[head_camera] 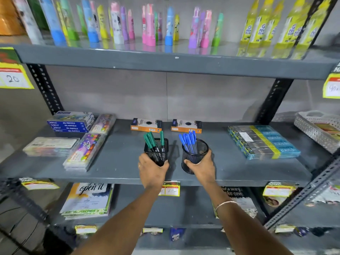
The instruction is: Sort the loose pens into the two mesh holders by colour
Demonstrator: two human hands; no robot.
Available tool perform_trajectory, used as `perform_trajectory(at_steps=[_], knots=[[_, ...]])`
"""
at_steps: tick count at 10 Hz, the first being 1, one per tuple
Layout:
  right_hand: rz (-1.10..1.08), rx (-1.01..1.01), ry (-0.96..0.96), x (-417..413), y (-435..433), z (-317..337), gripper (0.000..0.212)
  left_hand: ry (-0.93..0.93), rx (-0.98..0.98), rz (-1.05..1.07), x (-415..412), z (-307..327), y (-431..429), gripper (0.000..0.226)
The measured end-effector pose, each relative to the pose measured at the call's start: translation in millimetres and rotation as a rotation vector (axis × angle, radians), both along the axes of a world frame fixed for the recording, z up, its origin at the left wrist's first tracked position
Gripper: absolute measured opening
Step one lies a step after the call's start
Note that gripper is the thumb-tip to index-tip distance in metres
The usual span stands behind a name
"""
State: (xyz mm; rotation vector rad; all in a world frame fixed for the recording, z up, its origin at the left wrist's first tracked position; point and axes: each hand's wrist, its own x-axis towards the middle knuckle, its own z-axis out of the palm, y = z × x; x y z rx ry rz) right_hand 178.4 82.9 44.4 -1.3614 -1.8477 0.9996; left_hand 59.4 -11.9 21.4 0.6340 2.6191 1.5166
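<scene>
Two bare forearms are seen entering from the bottom edge, no sleeve visible on either up to the frame limit. A thin metallic bracelet point(226, 204), pale pink-gold in tone, is worn on the right wrist; it is seen as a single narrow band lying slightly slanted across the wrist. A slim ring point(139, 166), light-coloured, is noted on a finger of the left hand point(152, 173), only partly visible at the hand's outer edge. No watch or glove is worn. The right hand point(202, 168) carries no ring that can be made out. Fingernails are too blurred for detail.
</scene>
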Motion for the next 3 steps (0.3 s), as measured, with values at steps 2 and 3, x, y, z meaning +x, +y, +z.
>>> perform_trajectory(at_steps=[2, 3], knots=[[0.054, -0.055, 0.079, 2.3, -0.5, -3.0, 0.088, -0.018, -0.020, -0.031, -3.1, -1.0, -3.3, 0.068], [0.043, -0.032, 0.132, 1.4, -4.2, -3.8, 0.104, -0.013, -0.023, -0.028, -2.5, -1.7, -4.2, 0.083]])
